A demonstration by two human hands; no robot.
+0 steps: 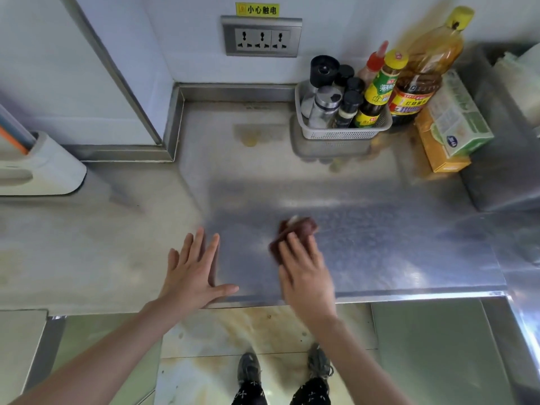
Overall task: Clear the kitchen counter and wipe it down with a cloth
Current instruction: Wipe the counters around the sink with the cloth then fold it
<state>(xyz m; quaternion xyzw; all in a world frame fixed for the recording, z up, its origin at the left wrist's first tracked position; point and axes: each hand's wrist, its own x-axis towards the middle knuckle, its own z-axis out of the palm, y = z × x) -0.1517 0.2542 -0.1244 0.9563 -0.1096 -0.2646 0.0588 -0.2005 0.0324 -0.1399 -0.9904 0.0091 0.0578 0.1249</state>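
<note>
1. Pressing a brown cloth [293,233] flat on the shiny desk [380,229], the right hand [306,276] has straight fingers.
2. Left hand [194,270] lies flat, fingers spread, holding nothing.

On the tabletop [380,244], the cloth [295,232] lies near the front edge under the right hand [306,276], with the left hand [193,273] flat to its left. A basket [344,133] of bottles sits at the back right, below the wall socket [261,36]; an oil bottle [423,68] and boxes [450,127] stand to its right.
</note>
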